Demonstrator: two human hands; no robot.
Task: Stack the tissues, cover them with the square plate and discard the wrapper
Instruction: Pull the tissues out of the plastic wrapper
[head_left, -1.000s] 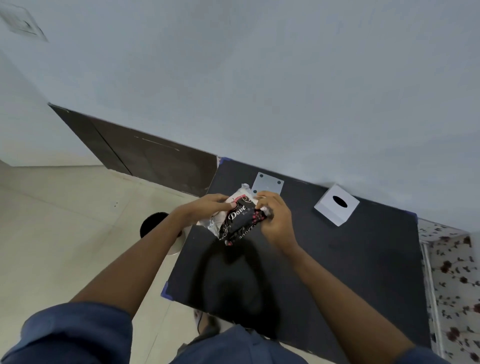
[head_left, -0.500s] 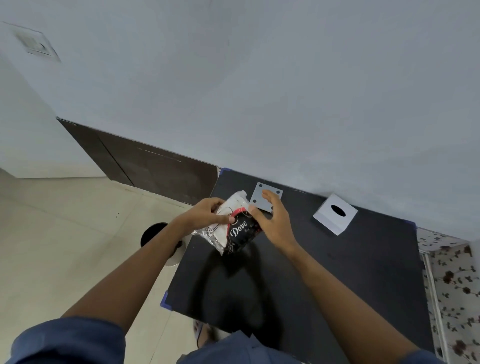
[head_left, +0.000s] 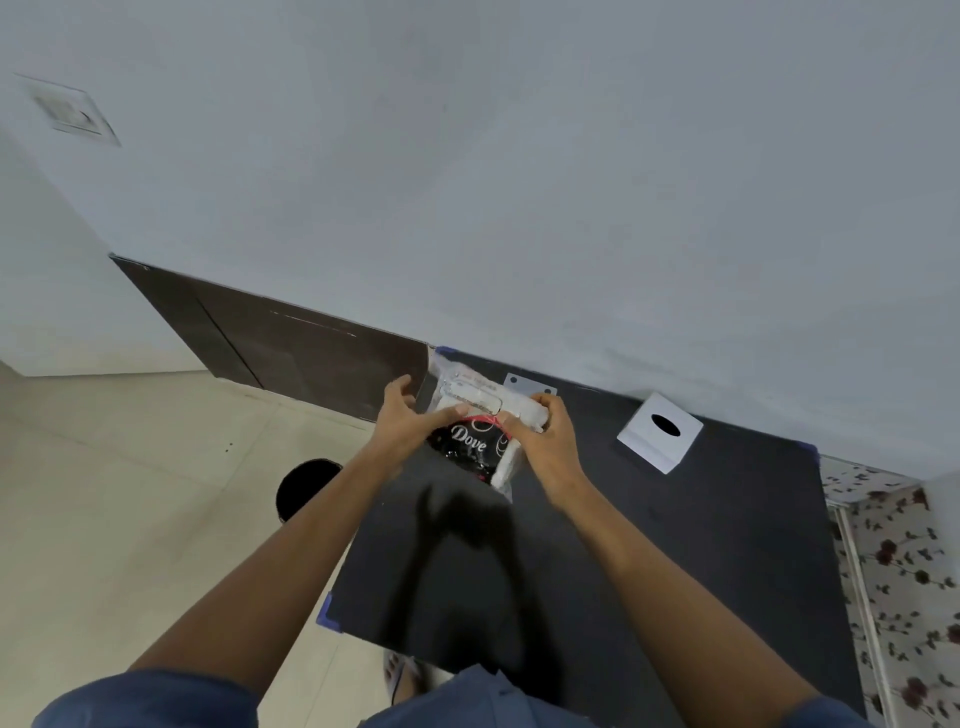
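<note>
Both my hands hold a pack of white tissues (head_left: 519, 404) in a clear wrapper with a black "Dove" label (head_left: 470, 441), above the far left part of the black table (head_left: 675, 545). My left hand (head_left: 402, 426) grips the wrapper's left side, thumb on the label. At the pack's right end, my right hand (head_left: 548, 441) pinches the tissues. A grey square plate (head_left: 522, 384) with corner holes lies flat behind the pack, mostly hidden by it.
A white square tissue box cover (head_left: 660, 431) with an oval slot lies at the table's far right. A round black bin (head_left: 304, 486) stands on the tiled floor left of the table. A grey wall rises right behind the table.
The pack has turned and shifted toward the wall, now covering most of the square plate. My right hand moved from the plate's edge onto the tissues' right end.
</note>
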